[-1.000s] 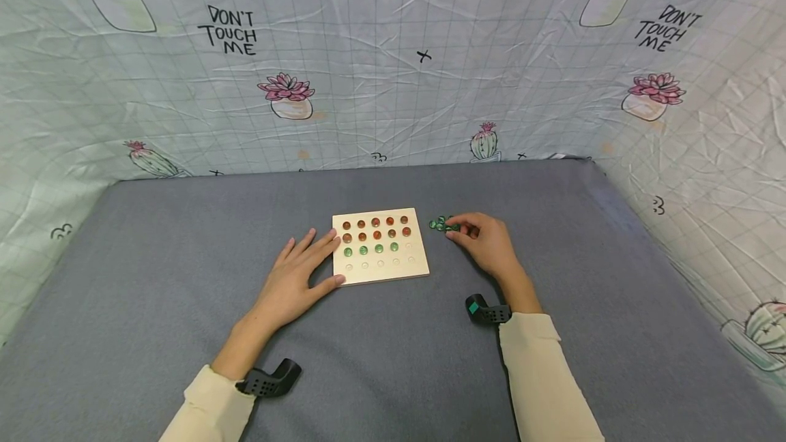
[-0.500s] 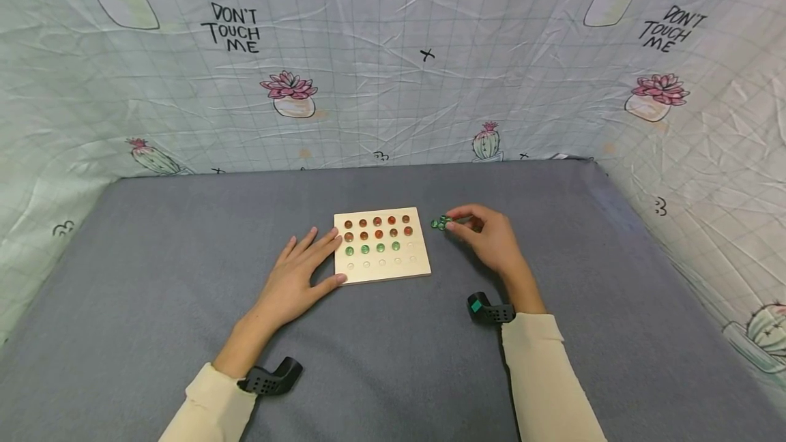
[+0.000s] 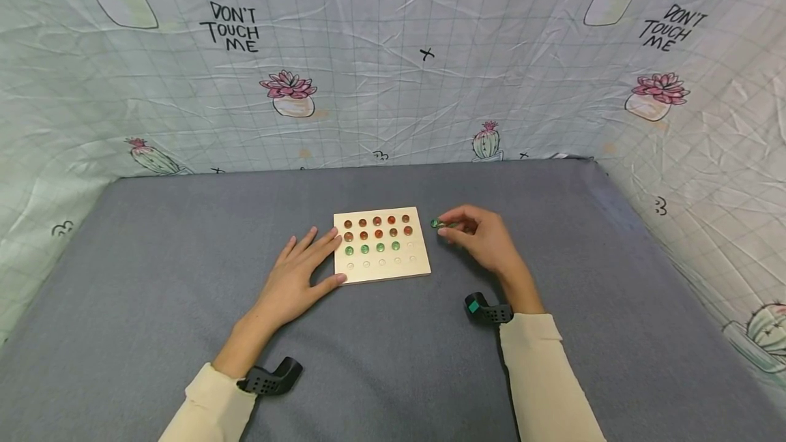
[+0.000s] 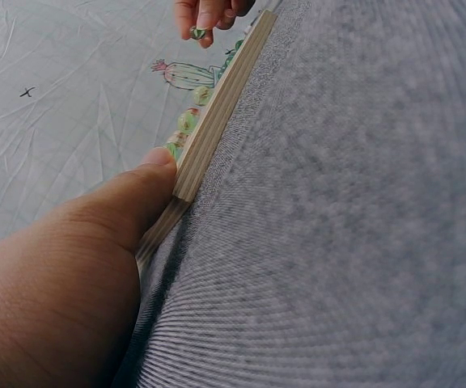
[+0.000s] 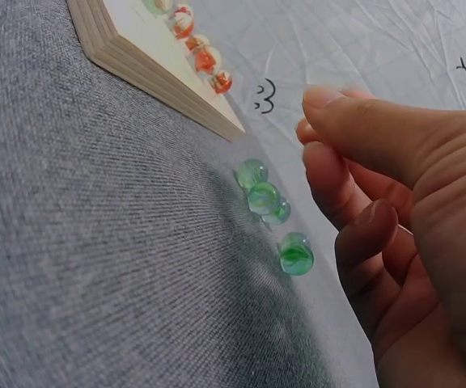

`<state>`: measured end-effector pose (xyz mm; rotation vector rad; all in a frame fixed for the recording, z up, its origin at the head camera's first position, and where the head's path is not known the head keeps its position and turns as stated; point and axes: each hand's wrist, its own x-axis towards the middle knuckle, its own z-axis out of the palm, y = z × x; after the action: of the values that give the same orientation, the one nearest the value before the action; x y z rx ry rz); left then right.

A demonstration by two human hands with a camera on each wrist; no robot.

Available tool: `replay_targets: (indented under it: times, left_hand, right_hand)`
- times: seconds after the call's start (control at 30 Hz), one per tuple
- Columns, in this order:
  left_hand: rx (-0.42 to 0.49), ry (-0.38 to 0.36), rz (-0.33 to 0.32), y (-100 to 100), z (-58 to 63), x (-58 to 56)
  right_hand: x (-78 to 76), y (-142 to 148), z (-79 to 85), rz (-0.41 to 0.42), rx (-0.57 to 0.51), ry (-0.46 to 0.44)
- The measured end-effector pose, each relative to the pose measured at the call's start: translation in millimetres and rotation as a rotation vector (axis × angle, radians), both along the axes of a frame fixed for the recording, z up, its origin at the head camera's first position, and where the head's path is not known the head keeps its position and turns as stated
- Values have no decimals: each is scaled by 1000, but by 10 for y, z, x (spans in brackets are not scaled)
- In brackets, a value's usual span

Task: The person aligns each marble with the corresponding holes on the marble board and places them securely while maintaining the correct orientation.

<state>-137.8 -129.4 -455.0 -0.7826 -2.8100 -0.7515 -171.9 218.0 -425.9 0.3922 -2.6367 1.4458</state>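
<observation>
The left hand [image 3: 299, 283] lies spread, fingertips and thumb on the left edge of a wooden board [image 3: 388, 271]. The right hand [image 3: 485, 237], fingers curled, pinches a green marble [image 4: 197, 33] near loose green marbles [image 5: 263, 198] beside the board's right edge. The board, on grey cloth [image 3: 393, 360] between both hands, bears two red-orange rows [image 3: 377, 222] and four seated green marbles [image 3: 380, 247].

Even light, soft shadows, slight wrist-view blur

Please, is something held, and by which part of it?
The right hand pinches a green marble at the fingertips; the exact contact spots are too small to see. The left hand only rests on the left edge of the wooden board.
</observation>
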Motion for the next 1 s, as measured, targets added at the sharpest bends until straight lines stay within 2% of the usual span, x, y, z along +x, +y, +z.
replay_targets:
  times: [0.53, 1.0]
  left_hand:
    - [-8, -13, 2, 2, 9, -5]
    - [-4, -13, 0, 3, 26, -4]
  right_hand:
    - [-20, -93, -13, 64, 42, 55]
    - [-15, -212, 4, 110, 42, 61]
